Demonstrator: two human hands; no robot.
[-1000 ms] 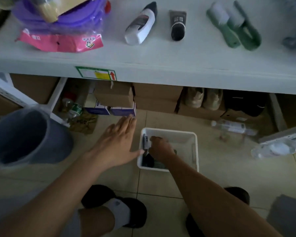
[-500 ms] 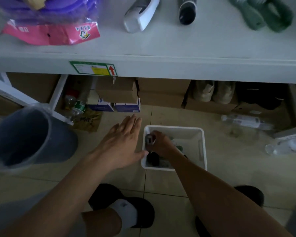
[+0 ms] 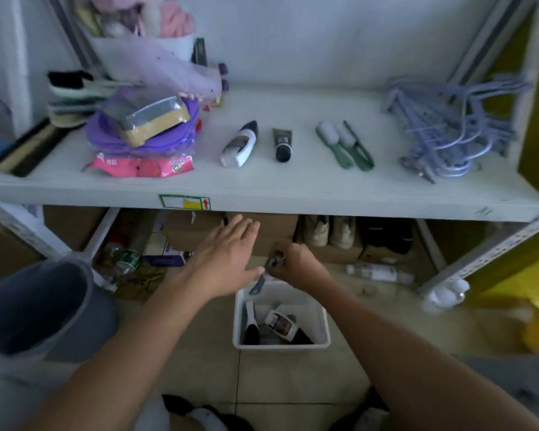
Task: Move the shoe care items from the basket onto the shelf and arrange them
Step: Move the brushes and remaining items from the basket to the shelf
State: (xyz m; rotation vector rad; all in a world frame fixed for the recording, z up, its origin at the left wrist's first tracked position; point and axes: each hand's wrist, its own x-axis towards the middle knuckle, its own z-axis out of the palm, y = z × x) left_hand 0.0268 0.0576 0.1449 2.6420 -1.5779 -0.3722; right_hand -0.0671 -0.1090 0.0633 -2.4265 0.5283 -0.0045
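Observation:
A white basket (image 3: 321,318) stands on the tiled floor below the white shelf (image 3: 293,188). Inside it lie a dark brush (image 3: 251,325) and a white-labelled tube (image 3: 282,325). My right hand (image 3: 296,265) grips a small grey-green brush (image 3: 263,276) and holds it above the basket's far rim. My left hand (image 3: 227,256) hovers flat, fingers straight, just left of it. On the shelf lie a white bottle (image 3: 240,144), a black tube (image 3: 283,144) and two green brushes (image 3: 344,144) in a row.
A purple bag pile with a sponge (image 3: 147,126) fills the shelf's left; lilac hangers (image 3: 448,126) lie at its right. A grey bucket (image 3: 35,303) stands on the floor at left. Boxes and shoes (image 3: 330,231) sit under the shelf, a plastic bottle (image 3: 377,272) beside them.
My right hand has risen out of the basket with the small brush. The view has tilted up, so the whole shelf shows. My left hand stays flat beside it.

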